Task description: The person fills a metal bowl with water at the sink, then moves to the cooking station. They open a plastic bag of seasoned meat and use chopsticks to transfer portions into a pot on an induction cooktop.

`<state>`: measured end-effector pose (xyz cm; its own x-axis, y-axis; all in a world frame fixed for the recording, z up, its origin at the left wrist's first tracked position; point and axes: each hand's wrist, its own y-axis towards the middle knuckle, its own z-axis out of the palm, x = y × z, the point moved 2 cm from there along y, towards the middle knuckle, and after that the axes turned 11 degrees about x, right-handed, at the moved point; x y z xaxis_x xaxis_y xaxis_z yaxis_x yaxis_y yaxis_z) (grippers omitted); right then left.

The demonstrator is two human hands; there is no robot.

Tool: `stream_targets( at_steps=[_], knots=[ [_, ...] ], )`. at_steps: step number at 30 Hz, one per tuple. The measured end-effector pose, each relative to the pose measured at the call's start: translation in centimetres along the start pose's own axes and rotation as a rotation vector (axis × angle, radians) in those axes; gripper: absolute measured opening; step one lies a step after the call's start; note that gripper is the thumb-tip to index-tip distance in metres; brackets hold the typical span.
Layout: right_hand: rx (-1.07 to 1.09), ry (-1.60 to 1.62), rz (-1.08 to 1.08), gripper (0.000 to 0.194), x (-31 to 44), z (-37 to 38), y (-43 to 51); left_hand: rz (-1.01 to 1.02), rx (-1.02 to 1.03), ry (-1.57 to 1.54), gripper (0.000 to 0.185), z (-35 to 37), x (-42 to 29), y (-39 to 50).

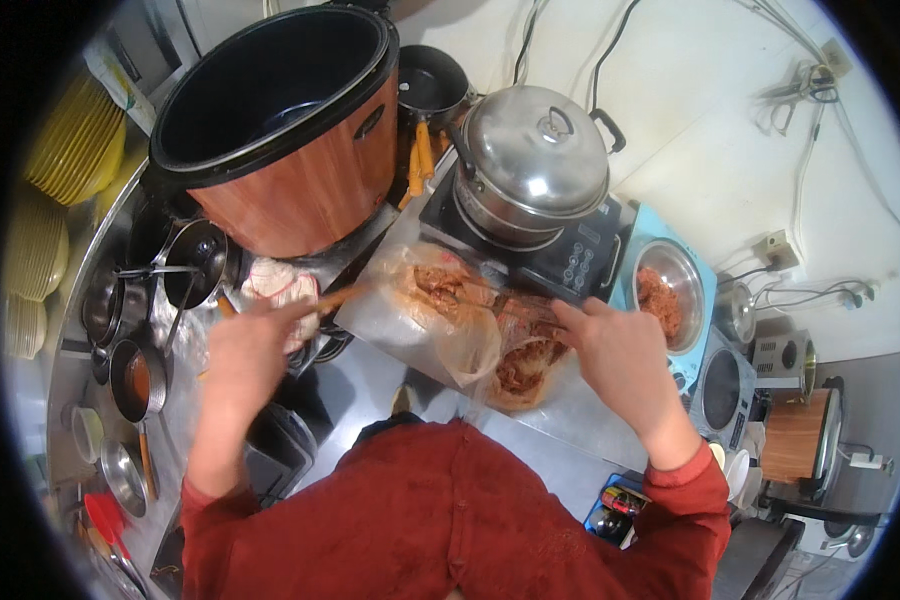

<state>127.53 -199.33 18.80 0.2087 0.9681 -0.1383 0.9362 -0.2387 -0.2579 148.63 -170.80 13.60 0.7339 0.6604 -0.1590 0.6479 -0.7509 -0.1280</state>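
My left hand [247,360] is closed around a slim wooden stick or handle [341,297], blurred, that points right towards a clear plastic bag [469,349] of reddish-brown shredded food [441,289]. From my right hand [619,356], thin dark prongs, perhaps tongs or chopsticks, reach left to that food; their exact kind is unclear. Below and left of the right fingers, a second open bag [521,375] holds similar brown food. Both bags lie on a metal worktop [390,349]. A steel bowl of reddish minced food [658,296] stands to the right on a light-blue appliance.
A lidded steel pot [536,161] stands on a black induction cooker [585,259] behind the bags. A large wood-patterned cooker [300,202] is at back left. Pans [136,379], a folded cloth [277,289] and stacked yellow plates [79,142] are on the left.
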Motion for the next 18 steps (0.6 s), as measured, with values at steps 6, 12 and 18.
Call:
stream_targets(
  at_steps=[6, 12, 18],
  knots=[
    [0.086, -0.108, -0.066, 0.035, 3.1, 6.4, 3.3, 0.105, 0.155, -0.04, 0.022, 8.3, -2.8, 8.9],
    [0.087, -0.023, -0.047, 0.039, 1.7, 6.2, 1.9, -0.033, 0.117, -0.065, 0.026, 6.8, -2.4, 14.8],
    [-0.004, -0.05, -0.035, 0.025, 1.2, 3.8, 4.4, 0.021, 0.212, 0.093, 0.029, 3.7, -2.7, 8.6]
  ],
)
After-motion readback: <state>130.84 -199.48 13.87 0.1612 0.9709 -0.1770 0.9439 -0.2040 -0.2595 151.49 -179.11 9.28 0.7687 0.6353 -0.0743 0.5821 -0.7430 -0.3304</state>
